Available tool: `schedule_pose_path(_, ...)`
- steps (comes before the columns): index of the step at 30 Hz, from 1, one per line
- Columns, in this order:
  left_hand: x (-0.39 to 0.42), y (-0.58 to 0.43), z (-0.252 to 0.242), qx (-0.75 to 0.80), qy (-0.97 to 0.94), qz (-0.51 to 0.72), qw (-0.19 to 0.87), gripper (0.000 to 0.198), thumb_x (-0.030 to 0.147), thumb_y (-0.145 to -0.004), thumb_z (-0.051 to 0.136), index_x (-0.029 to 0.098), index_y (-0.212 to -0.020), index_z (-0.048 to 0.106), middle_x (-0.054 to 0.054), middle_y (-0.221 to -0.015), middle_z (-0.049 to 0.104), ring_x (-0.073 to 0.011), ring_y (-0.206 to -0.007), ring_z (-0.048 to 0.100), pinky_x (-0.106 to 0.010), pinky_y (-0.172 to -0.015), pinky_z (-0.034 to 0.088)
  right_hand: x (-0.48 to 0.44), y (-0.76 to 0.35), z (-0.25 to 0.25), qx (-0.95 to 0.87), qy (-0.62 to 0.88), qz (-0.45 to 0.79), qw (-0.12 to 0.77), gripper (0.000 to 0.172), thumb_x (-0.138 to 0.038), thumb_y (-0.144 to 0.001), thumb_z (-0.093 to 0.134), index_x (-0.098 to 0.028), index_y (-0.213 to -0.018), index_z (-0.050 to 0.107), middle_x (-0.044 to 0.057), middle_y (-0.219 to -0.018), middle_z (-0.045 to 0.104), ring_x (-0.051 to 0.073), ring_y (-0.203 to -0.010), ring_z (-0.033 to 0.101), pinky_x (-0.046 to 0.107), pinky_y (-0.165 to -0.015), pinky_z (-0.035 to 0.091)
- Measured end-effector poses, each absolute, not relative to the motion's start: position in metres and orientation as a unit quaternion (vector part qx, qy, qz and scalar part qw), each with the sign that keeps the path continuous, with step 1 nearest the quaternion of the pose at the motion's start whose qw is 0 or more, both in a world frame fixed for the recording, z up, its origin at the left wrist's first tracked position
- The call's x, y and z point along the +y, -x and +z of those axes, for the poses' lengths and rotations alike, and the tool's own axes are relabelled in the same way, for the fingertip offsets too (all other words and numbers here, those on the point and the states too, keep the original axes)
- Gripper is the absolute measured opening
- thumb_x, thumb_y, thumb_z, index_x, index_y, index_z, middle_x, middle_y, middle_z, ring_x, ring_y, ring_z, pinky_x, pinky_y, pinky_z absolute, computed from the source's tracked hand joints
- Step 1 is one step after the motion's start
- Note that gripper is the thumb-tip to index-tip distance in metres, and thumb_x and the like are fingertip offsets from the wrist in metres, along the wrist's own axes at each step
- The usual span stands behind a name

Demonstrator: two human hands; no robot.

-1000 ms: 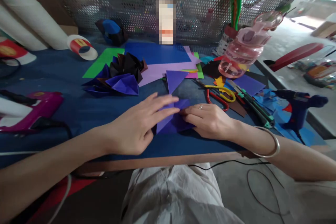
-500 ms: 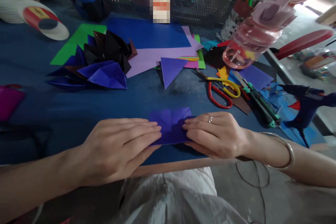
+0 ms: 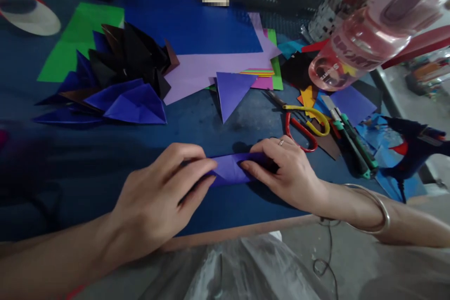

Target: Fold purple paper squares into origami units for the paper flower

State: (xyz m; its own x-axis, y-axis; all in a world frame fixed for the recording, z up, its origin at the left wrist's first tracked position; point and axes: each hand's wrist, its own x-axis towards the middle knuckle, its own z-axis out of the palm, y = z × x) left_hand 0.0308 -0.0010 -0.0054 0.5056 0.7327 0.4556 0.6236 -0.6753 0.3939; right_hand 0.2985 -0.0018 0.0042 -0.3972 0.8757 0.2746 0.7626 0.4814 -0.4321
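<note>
Near the table's front edge a small sheet of purple paper (image 3: 230, 169) is bent over into a narrow strip between my hands. My left hand (image 3: 165, 187) grips its left end, thumb below and fingers curled over the top. At the other end my right hand (image 3: 284, 168), with a ring on one finger, pinches the paper between thumb and fingers. Beyond them lies a folded purple paper triangle (image 3: 234, 93). To the left sits a pointed, layered paper piece (image 3: 130, 98) in black, brown and purple.
Scissors (image 3: 305, 126) with red and yellow handles, green-and-black cutters (image 3: 355, 143) and a dark blue glue gun (image 3: 415, 145) lie at the right. A pink bottle (image 3: 355, 51) stands behind them. Blue (image 3: 197, 23), lilac and green sheets (image 3: 66, 47) cover the back. A paper roll (image 3: 31, 7) lies far left.
The purple paper, spread flat before, is now bent into a narrower strip. My fingers have curled from lying flat to gripping its ends. The view has shifted closer to the table.
</note>
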Motion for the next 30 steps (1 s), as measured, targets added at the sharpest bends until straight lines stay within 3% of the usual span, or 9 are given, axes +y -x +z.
schedule_pose_path(2, -0.002, -0.027, -0.008, 0.335, -0.893, 0.299, 0.035, 0.027, 0.012, -0.1, 0.065, 0.025, -0.122, 0.074, -0.004, -0.123, 0.076, -0.0205, -0.109, 0.075, -0.03, -0.099, 0.063, -0.002, -0.297, 0.004, -0.831, 0.495, 0.109, 0.229, 0.031, -0.044, -0.11, 0.061, -0.017, -0.096, 0.07, 0.0, -0.074, 0.073, 0.016, -0.067, 0.068, 0.032, -0.072, 0.042)
schedule_pose_path(4, -0.004, -0.025, -0.009, 0.258, -0.923, 0.283, 0.035, 0.038, 0.005, -0.101, 0.054, 0.018, -0.131, 0.073, -0.007, -0.137, 0.075, -0.0239, -0.133, 0.068, -0.037, -0.122, 0.053, -0.002, -0.296, 0.005, -0.834, 0.494, 0.103, 0.223, 0.03, -0.042, -0.11, 0.061, -0.017, -0.096, 0.071, 0.0, -0.072, 0.071, 0.015, -0.064, 0.064, 0.032, -0.071, 0.04)
schedule_pose_path(6, -0.007, -0.025, -0.01, 0.196, -0.944, 0.259, 0.063, 0.047, 0.002, -0.101, 0.042, 0.011, -0.138, 0.07, -0.01, -0.148, 0.071, -0.0244, -0.147, 0.059, -0.038, -0.131, 0.044, -0.002, -0.295, 0.006, -0.835, 0.494, 0.098, 0.22, 0.03, -0.041, -0.11, 0.061, -0.018, -0.095, 0.071, -0.001, -0.071, 0.07, 0.014, -0.061, 0.062, 0.032, -0.07, 0.04)
schedule_pose_path(8, -0.009, -0.027, -0.011, 0.17, -0.953, 0.238, 0.074, 0.044, 0.005, -0.104, 0.043, 0.007, -0.139, 0.069, -0.013, -0.152, 0.068, -0.0256, -0.149, 0.057, -0.04, -0.133, 0.042, -0.002, -0.295, 0.008, -0.836, 0.496, 0.094, 0.216, 0.029, -0.04, -0.11, 0.061, -0.018, -0.093, 0.071, -0.002, -0.069, 0.069, 0.014, -0.061, 0.06, 0.032, -0.07, 0.039)
schedule_pose_path(12, -0.013, -0.031, -0.016, 0.171, -0.956, 0.228, 0.07, 0.037, 0.017, -0.106, 0.061, 0.005, -0.14, 0.068, -0.017, -0.153, 0.066, -0.0288, -0.148, 0.059, -0.042, -0.134, 0.04, -0.002, -0.294, 0.008, -0.839, 0.495, 0.09, 0.21, 0.028, -0.039, -0.109, 0.061, -0.019, -0.091, 0.07, -0.003, -0.066, 0.068, 0.015, -0.06, 0.059, 0.033, -0.071, 0.039)
schedule_pose_path(23, -0.011, -0.032, -0.014, 0.173, -0.952, 0.234, 0.099, 0.035, 0.014, -0.107, 0.059, 0.004, -0.138, 0.069, -0.016, -0.15, 0.068, -0.0282, -0.144, 0.062, -0.04, -0.133, 0.042, -0.002, -0.295, 0.008, -0.843, 0.496, 0.072, 0.194, 0.026, -0.038, -0.106, 0.065, -0.021, -0.087, 0.068, 0.0, -0.069, 0.067, 0.018, -0.07, 0.058, 0.035, -0.072, 0.04)
schedule_pose_path(30, -0.014, -0.032, -0.019, 0.184, -0.947, 0.235, 0.12, 0.042, 0.015, -0.103, 0.067, 0.003, -0.144, 0.065, -0.019, -0.157, 0.061, -0.0326, -0.153, 0.052, -0.047, -0.135, 0.039, -0.001, -0.295, 0.008, -0.847, 0.497, 0.059, 0.181, 0.03, -0.036, -0.11, 0.059, -0.021, -0.085, 0.067, 0.001, -0.071, 0.066, 0.019, -0.072, 0.055, 0.035, -0.072, 0.04)
